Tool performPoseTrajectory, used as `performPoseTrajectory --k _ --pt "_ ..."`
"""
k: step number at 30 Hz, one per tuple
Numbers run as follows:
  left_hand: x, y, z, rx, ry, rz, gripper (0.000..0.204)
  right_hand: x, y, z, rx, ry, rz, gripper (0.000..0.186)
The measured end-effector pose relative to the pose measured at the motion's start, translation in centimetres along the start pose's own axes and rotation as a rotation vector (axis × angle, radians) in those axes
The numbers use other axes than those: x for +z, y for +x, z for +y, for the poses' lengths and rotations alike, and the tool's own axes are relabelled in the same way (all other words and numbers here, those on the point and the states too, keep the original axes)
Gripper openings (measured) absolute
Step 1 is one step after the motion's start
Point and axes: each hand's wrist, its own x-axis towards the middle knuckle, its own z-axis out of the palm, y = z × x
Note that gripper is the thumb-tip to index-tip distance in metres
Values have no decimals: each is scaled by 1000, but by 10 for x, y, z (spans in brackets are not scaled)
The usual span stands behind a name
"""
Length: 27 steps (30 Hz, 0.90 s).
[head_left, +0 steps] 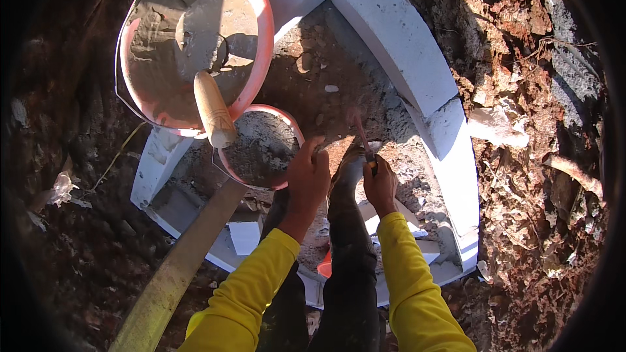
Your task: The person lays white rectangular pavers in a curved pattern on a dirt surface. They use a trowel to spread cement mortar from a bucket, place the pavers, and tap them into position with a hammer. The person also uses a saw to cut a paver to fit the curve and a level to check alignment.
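My right hand (380, 184) is closed round the dark handle of a slim tool (360, 129). The tool's reddish far part is smeared by motion, so its kind is unclear. My left hand (309, 179) is beside it, fingers curled in; something dark shows between thumb and forefinger, too small to name. Just left of that hand is a small red-rimmed bucket (261, 146) with grey material inside. A larger red bucket (263, 32), holding grey wet mortar, stands at the upper left. A wooden-handled trowel (214, 107) rests in it, the handle jutting over the near rim.
White blocks (398, 39) form a low ring wall around my legs, with mortar along the inside. A wooden plank (176, 274) slopes in from the lower left. Cut block pieces (245, 237) and a small orange object (325, 265) lie near my feet. Rough reddish soil (521, 221) surrounds the wall.
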Motion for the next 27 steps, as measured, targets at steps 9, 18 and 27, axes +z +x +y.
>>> performPoseTrajectory --k 9,18,27 --pt "-65 -105 -99 -256 66 177 20 1 -10 85 153 -365 -289 35" --pt "-68 -141 -117 -345 -349 242 18 -72 6 -168 -364 442 -8 32" --pt "-126 -187 -53 -302 -158 115 17 -63 67 -381 -670 -318 -217 42"
